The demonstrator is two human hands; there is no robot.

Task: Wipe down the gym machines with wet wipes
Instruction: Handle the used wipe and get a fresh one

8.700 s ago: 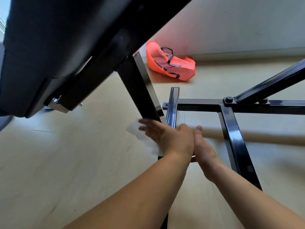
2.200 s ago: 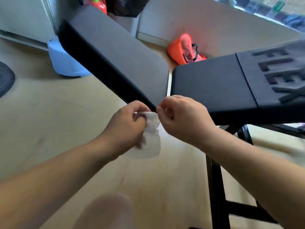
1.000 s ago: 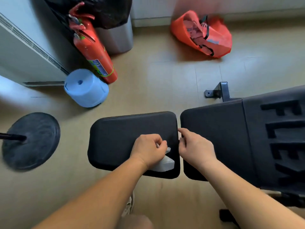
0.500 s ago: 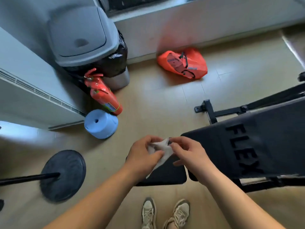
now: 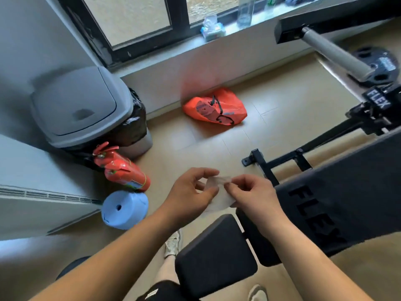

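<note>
above the floor, just past the front edge of the seat pad (image 5: 214, 261), the wipe (image 5: 219, 199) now hangs in the air between both hands. a second ago the left hand (image 5: 188, 194) had it bunched down on that pad with the right hand (image 5: 253, 198) alongside. since then both have lifted clear of the bench, and the view has risen with them to take in the windowsill (image 5: 173, 47). the left hand's thumb and fingers pinch the wipe's left side, and the right hand's fingertips pinch its upper right edge. the sheet is drawn partly open between them and touches no part of the machine, so wiping has paused. it looks as if the person is opening or refolding the sheet to find a clean face, or judging whether it is spent. the back pad (image 5: 347, 205) lies just to the right for a next pass. the grey bin (image 5: 80, 105) stands off to the left, and a pack of wipes (image 5: 212, 29) sits on the windowsill if a fresh one is wanted.
</note>
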